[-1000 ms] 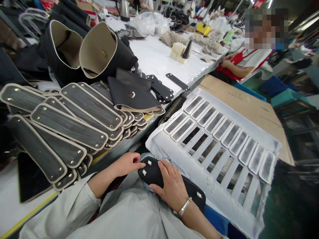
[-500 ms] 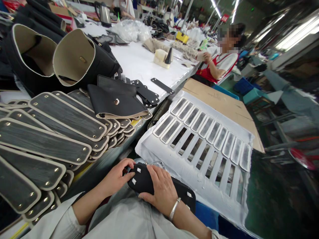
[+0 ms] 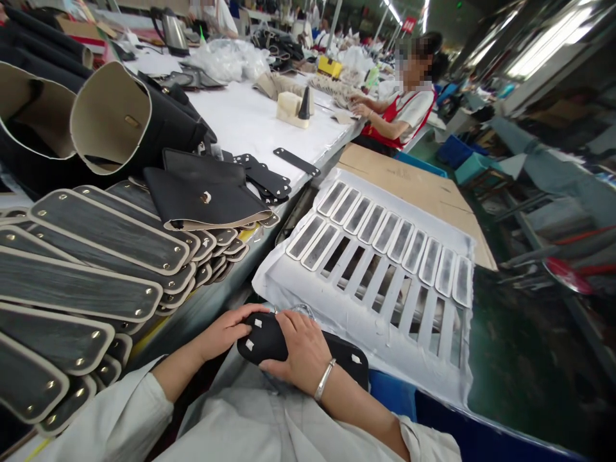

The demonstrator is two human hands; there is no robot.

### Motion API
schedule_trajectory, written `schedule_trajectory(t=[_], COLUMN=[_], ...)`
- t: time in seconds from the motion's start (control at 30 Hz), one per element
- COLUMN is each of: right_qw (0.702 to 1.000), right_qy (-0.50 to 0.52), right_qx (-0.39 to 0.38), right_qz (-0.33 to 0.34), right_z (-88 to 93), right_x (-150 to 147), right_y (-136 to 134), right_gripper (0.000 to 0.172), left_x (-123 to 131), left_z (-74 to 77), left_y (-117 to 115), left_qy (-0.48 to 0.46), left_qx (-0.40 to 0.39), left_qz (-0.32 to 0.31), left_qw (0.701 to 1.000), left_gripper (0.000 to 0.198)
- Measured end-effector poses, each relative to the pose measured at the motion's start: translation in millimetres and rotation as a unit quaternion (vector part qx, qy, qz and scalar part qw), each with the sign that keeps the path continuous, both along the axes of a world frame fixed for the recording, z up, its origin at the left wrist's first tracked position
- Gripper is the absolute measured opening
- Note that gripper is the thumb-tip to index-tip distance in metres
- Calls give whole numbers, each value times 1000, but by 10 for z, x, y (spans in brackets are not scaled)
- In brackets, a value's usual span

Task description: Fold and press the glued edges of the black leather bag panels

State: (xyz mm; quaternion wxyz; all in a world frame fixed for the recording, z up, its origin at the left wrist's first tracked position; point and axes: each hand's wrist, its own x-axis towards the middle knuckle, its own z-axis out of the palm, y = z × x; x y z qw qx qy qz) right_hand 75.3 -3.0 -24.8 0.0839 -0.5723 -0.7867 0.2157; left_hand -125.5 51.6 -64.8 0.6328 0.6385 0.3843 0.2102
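A black oblong leather panel (image 3: 267, 340) with rounded ends lies across my lap, small white patches near its corners. My left hand (image 3: 226, 335) pinches its left end, the thumb on top and the index finger along the far edge. Over the panel's middle rests my right hand (image 3: 304, 353), fingers curled over the far edge and thumb on the near side, covering much of the surface. The panel's underside is hidden. To the left, grey oblong panels (image 3: 115, 228) with pale borders and brass-coloured studs lie in an overlapping pile.
A black folded leather piece (image 3: 202, 192) lies on the pile, near smaller black strips (image 3: 267, 176). Open black bags (image 3: 113, 119) stand behind. At right, a white sheet (image 3: 274, 282) bears rows of framed grey panels (image 3: 356, 215). A co-worker (image 3: 407, 109) sits beyond the cardboard (image 3: 423, 192).
The view has shifted slightly right. My left index finger has straightened along the panel's far edge. The co-worker's hands have lowered to the table.
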Motion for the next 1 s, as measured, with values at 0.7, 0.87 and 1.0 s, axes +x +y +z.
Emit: schedule_trajectory(t=[0.7, 0.87, 1.0], right_qw=[995, 996, 998], right_qy=[-52, -62, -50], right_qx=[58, 48, 48], right_qz=[69, 45, -6], right_z=[-14, 68, 132], right_x=[192, 431, 840], right_y=[-266, -392, -517], right_gripper=[71, 61, 52], left_x=[57, 43, -5], left_z=[13, -20, 57], left_y=[-15, -3, -37], left_qy=[-11, -60, 41], left_qx=[-21, -107, -57], left_qz=[-2, 9, 3], left_qw=[1000, 992, 998], left_gripper=[43, 50, 48])
